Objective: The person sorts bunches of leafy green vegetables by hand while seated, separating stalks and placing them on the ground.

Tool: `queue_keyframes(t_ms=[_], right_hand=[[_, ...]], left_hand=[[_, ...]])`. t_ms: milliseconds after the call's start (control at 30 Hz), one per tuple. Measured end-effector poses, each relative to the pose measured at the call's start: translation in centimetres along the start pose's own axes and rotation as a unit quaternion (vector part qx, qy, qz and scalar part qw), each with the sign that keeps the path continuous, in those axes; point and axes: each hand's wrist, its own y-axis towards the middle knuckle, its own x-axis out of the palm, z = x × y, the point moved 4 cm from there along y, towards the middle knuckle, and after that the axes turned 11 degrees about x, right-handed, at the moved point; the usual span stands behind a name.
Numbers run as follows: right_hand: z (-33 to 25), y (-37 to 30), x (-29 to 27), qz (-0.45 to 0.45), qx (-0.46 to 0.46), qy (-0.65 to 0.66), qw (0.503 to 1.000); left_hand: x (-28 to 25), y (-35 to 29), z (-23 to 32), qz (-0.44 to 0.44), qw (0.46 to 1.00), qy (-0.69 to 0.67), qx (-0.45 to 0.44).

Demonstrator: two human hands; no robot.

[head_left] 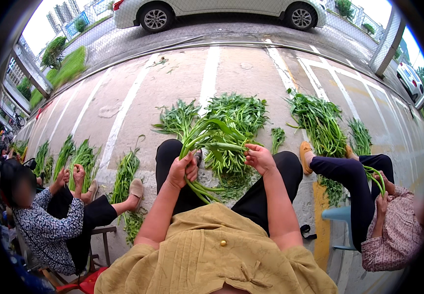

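Observation:
My left hand [182, 169] is closed round a bunch of long-stemmed leafy greens [203, 189], which look like water spinach. Its stems stick out below the fist, and the leaves arch up and over to the right. At the right end of this bunch, my right hand [259, 159] pinches the tip of a long leaf or stem between thumb and fingers. Just beyond my knees, a big heap of the same greens [236, 110] lies on the ground, partly hidden by the held bunch. A smaller pile [176, 117] sits to its left.
On the left, a seated person [50, 220] handles greens beside several bundles [126, 174]. To the right, another person [391, 225] on a blue plastic stool [337, 214] holds stems near a large pile [317, 122]. A wire fence and a silver car [222, 11] stand beyond.

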Motion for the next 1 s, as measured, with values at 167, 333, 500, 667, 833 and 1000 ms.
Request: queue_keyframes(t_ms=[167,333,500,667,833,1000], right_hand=[[-0.6,-1.9,0.1,0.014,0.007,-0.131,0.991],[-1.7,-2.8,-0.1,-0.038,-0.004,-0.013,0.999],[-1.3,-1.9,-1.6,0.045,-0.048,0.029,0.997],[-1.0,-1.2,-2.5,0.149,-0.114,-0.023,0.982],[-1.0,-0.5,-3.8,0.208,-0.158,-0.009,0.965],[-1.2,-1.2,-4.8,0.262,-0.171,0.052,0.948]], left_hand=[[0.5,0.1,0.1,0.01,1.0,-0.025,0.009],[1.3,0.7,0.1,0.033,0.999,-0.027,0.007],[2.4,1.5,-0.4,0.032,0.999,0.0,-0.005],[3.1,1.9,-0.6,0.051,0.997,0.056,-0.02],[4.0,2.5,-1.5,0.04,0.996,0.068,-0.037],[4.2,2.4,-2.4,0.036,0.993,0.099,-0.058]])
